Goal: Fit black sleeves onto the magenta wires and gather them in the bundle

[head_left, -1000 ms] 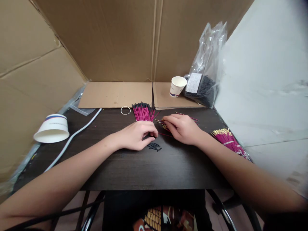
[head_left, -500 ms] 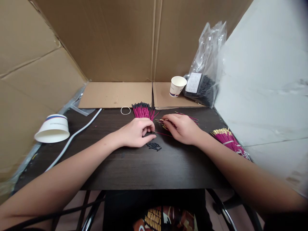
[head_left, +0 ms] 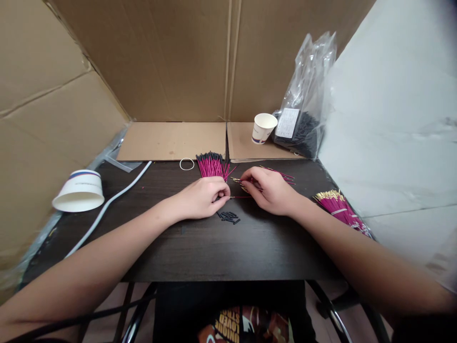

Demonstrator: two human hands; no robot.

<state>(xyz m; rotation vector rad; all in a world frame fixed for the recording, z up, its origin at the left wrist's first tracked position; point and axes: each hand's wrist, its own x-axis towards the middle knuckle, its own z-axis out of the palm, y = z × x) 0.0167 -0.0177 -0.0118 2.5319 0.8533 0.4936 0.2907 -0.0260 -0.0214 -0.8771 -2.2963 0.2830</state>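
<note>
My left hand [head_left: 202,197] is closed, its thumb and fingertips pinched at the gold-coloured tip of a thin pink wire [head_left: 243,196]. That wire runs right, under my right hand [head_left: 269,190]. The right fingers are curled, thumb and forefinger nearly meeting around pink wires with gold tips; the far side of the grip is hidden. More loose pink wires [head_left: 283,174] lie behind the right hand. Several short black sleeves [head_left: 229,217] lie in front, between the hands. Just behind my left hand is a bunch of pink wires with black ends [head_left: 213,166].
A tied bundle of gold-tipped pink wires [head_left: 339,207] lies at the right edge. At the back stand a paper cup [head_left: 264,128] and a clear bag of black sleeves [head_left: 303,128]. On the left are a tipped paper cup [head_left: 79,190], a white cable [head_left: 110,202] and a white ring [head_left: 186,164].
My left thumb has closed up to the fingertips, onto the wire's tip. The wire lies straighter between the hands. My right hand has shifted slightly.
</note>
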